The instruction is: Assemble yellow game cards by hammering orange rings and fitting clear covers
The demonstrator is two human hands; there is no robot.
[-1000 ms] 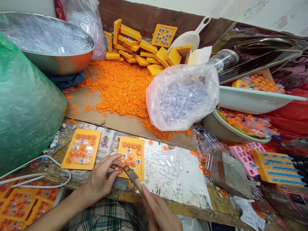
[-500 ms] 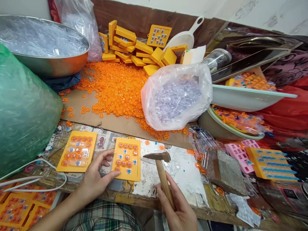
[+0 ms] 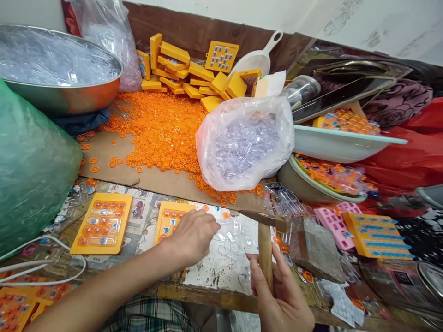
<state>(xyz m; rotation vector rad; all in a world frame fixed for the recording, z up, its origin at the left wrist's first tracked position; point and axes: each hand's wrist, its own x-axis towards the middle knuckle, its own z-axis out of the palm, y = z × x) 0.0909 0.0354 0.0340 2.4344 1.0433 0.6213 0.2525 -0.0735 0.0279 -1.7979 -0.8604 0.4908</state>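
In my right hand (image 3: 282, 295) is a hammer (image 3: 266, 253), held upright by its wooden handle with the dark metal head on top. My left hand (image 3: 197, 235) is over the right part of a yellow tray (image 3: 162, 220), its fingers curled. Whatever those fingers hold, if anything, is hidden. The tray carries orange rings and small blue-and-white pieces; its lower part is covered by the hand and forearm. Several clear plastic strips (image 3: 233, 242) lie on the white board just right of my left hand. Another yellow tray (image 3: 102, 223) with orange rings and clear strips rests farther left.
A heap of orange rings (image 3: 155, 133) spreads behind, beside a bag of clear pieces (image 3: 245, 147). Yellow blocks (image 3: 197, 74) are piled at the back. A stone block (image 3: 318, 249) stands right of the hammer. A green bag (image 3: 34, 170) and white cable (image 3: 41, 237) are left.
My left hand has left the tray's left edge and moved right across it. Clear strips now lie on the white board. The hammer has moved right in my right hand.
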